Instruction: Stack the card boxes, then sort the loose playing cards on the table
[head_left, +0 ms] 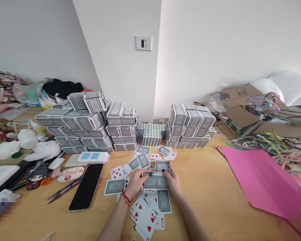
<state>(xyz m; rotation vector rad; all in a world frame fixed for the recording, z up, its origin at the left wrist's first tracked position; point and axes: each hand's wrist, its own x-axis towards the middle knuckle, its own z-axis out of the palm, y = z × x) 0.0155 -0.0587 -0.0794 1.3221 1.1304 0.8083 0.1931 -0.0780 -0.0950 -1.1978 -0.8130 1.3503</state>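
My left hand and my right hand grip the two sides of a block of folded playing cards, which shows grey patterned backs. At its far right, a smaller card piece sits under my right thumb; whether it is joined to the block I cannot tell. My left fingers close on the block's far left edge. Loose playing cards, several face up with red hearts, lie just in front of the block. More loose cards are scattered beyond it and to the left.
Tall stacks of card blocks rise at the left and right, with card packs between. A phone, scissors and power strip lie left. Pink paper and colourful pipe cleaners are right.
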